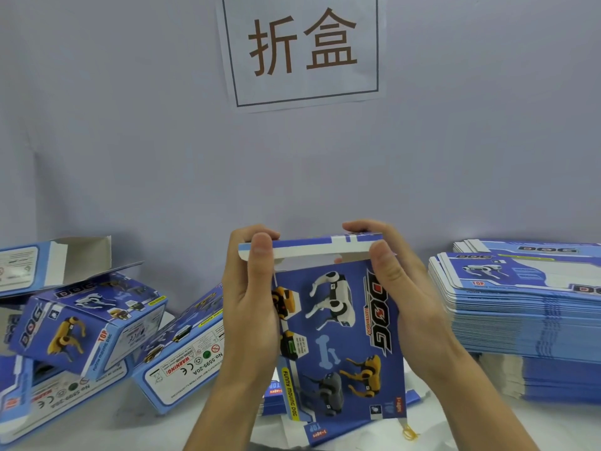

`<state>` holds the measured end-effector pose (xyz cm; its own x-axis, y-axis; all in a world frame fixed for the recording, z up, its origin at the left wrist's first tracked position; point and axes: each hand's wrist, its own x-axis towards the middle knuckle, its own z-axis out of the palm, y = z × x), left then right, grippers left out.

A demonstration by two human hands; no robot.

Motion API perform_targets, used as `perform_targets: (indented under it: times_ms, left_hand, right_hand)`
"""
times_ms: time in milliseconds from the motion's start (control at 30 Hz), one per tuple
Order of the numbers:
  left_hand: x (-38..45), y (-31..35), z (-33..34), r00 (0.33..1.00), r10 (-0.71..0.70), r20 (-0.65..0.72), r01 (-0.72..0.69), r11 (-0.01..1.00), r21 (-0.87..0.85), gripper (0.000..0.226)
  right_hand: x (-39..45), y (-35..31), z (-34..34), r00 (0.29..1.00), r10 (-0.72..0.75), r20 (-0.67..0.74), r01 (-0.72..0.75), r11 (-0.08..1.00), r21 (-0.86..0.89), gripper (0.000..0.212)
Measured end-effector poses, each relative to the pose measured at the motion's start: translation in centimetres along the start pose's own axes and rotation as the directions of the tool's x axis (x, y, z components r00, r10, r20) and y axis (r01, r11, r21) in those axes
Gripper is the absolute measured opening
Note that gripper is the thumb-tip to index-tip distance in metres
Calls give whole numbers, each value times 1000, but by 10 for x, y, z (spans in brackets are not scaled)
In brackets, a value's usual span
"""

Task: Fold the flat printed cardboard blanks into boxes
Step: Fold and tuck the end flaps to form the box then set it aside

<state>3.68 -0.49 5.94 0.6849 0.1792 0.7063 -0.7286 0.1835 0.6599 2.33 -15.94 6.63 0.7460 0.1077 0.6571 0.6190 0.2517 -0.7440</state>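
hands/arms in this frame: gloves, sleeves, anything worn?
Nothing worn that shows. Left hand and right hand are bare, no gloves, no rings visible. Both forearms are bare down to the frame's bottom edge, no sleeves, watch or bands in view. Short, unpainted nails.

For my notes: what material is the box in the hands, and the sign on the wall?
Box: thin printed cardboard, seemingly slightly glossy; its flap folds on a crease and shows a white edge. Sign: apparently plain matte white paper, lying flat against the wall.
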Motion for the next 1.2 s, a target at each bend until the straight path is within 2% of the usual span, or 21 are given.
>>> perform_targets:
  times_ms: [100,167,233,367,467,600,800,900,1067,1200]
  left_hand:
    - [0,3,0,999,-31,28,30,999,11,38]
    - [1,3,0,999,-4,45,2,999,52,29]
    - [0,4,-1,998,11,65,-14,998,54,27]
    - [1,5,-4,994,-4,111,1,1000,22,27]
    - [3,6,-8,989,-45,141,45,999,8,24]
    - [7,10,-11,976,-116,182,127,991,-51,19]
    - [9,16,-8,971,-179,159,197,975,-103,25]
    - [10,17,-7,969,-186,162,200,977,-76,21]
    - [10,20,-3,963,-194,189,207,977,-50,17]
    - [11,25,-5,945,-259,200,287,949,-128,31]
  right_hand:
    - [2,2,0,997,-27,-69,23,998,-53,30]
    - [2,2,-1,994,-37,-99,31,998,-55,26]
    - [1,2,-1,993,-42,-109,38,998,-43,29]
    - [0,2,-4,993,-52,-111,53,999,8,16]
    - [0,3,-4,994,-40,-103,46,997,62,26]
    - [1,8,-4,990,-43,-135,60,990,128,16]
    - [1,8,-6,993,-16,-113,36,985,168,21]
    - [2,9,-8,992,-14,-124,35,985,171,11]
    - [1,8,-11,987,-14,-157,41,985,167,18]
    - [-1,9,-10,989,-4,-145,33,981,192,16]
